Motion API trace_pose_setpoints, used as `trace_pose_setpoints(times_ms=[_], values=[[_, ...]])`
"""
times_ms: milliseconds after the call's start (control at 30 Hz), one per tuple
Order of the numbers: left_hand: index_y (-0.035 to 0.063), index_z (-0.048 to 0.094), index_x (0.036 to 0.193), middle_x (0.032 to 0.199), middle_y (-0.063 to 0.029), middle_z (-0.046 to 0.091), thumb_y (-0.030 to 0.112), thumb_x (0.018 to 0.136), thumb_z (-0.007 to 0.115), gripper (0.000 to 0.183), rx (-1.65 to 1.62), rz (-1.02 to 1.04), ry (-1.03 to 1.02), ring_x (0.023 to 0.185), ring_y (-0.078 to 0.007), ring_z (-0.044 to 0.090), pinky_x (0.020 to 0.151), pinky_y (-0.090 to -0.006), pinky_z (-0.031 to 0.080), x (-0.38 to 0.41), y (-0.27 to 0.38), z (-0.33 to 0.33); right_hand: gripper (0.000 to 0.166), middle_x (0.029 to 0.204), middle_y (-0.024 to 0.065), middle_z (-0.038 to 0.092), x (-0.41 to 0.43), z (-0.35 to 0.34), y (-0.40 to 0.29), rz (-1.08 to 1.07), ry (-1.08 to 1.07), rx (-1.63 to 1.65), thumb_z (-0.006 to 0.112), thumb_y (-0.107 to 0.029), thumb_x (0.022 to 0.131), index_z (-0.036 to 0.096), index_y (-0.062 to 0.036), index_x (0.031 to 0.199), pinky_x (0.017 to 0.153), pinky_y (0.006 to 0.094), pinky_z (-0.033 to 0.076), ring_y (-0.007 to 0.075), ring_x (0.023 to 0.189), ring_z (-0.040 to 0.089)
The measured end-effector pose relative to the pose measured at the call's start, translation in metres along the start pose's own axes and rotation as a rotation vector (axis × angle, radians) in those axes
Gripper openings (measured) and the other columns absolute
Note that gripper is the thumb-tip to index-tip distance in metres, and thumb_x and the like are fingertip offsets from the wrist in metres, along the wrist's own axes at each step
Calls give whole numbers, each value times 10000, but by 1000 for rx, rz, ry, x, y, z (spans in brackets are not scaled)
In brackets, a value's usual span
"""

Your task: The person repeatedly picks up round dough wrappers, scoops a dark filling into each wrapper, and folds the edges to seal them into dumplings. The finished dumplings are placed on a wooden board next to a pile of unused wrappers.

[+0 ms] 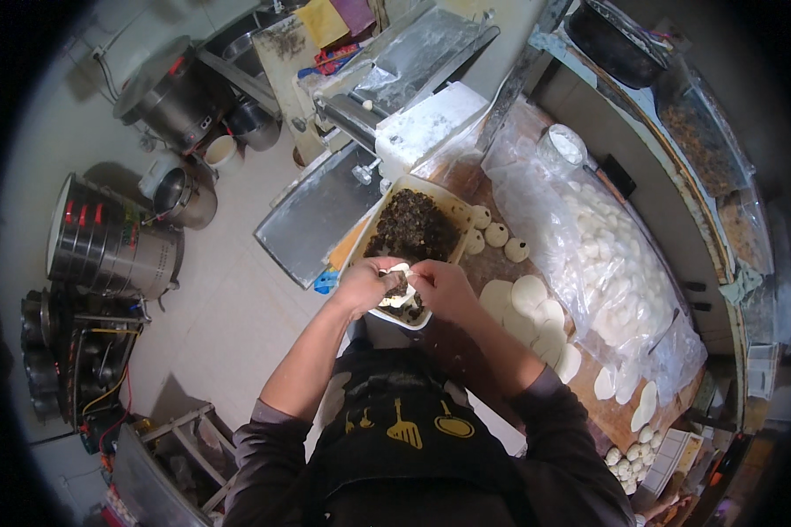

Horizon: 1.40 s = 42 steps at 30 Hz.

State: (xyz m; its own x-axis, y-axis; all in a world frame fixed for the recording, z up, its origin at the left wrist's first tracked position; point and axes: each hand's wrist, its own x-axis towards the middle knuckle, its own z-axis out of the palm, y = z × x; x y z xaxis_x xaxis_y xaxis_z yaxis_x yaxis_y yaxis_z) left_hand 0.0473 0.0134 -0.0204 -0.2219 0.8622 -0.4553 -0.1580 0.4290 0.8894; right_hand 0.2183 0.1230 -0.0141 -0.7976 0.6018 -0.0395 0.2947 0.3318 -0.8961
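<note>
Over the near end of a white plastic tub (373,238), my left hand (367,284) cups a dough wrapper (405,296) with dark filling (399,284) on it. The left thumb presses on that filling. The fingertips of my right hand (438,284) pinch the wrapper's edge on the right side. Dark chopped filling (414,224) lies in the far part of the tub, with a little more at the near end below my hands. Several pleated buns (496,234) sit just right of the tub. Flat round dough wrappers (528,294) overlap on the wooden table to the right of my right forearm.
A floury dough sheeter (428,125) stands beyond the tub, its metal tray (323,211) jutting left. A plastic-covered heap of dough pieces (623,277) and a flour container (561,149) lie right. Small dough balls (633,458) are near right. Metal pots (115,237) stand at left.
</note>
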Motion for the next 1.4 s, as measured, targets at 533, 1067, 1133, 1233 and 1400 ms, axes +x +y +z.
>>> trace_pose_setpoints(times_ms=[533,1067,1133,1233,1400], values=[[81,549,1383,1303,-122,663,408,1035,554,477,-1117,156,-125,1174,-270,662,985,-455,571,-26,4,13,144,734,120,661,-5,17,-21,-79,161,103,677,-158,951,651,-20,988,603,357,509,217,648,663],[-8,589,1223,1105,-113,685,-84,915,579,317,-579,62,99,976,-240,707,843,-392,615,-12,-7,10,226,797,56,689,-1,17,-3,248,41,439,671,-180,974,689,19,1079,557,265,542,97,633,648],[-4,579,1234,1107,-109,683,-78,915,566,328,-743,-7,54,982,-234,703,837,-383,614,-20,9,13,215,783,56,687,1,18,-2,345,23,543,667,-179,975,689,15,1066,557,272,537,100,626,645],[15,570,1250,1115,-98,681,-15,968,562,284,-778,32,151,958,-214,700,795,-370,616,-12,-3,24,210,775,57,686,-5,23,-6,316,79,443,667,-177,974,690,13,1062,555,275,532,102,624,644],[26,601,1199,1091,-94,685,42,1029,573,173,-619,131,228,912,-190,698,777,-342,609,-8,-8,29,209,780,67,697,-10,21,-3,-23,184,84,656,-174,985,689,16,1066,560,282,520,118,630,655]])
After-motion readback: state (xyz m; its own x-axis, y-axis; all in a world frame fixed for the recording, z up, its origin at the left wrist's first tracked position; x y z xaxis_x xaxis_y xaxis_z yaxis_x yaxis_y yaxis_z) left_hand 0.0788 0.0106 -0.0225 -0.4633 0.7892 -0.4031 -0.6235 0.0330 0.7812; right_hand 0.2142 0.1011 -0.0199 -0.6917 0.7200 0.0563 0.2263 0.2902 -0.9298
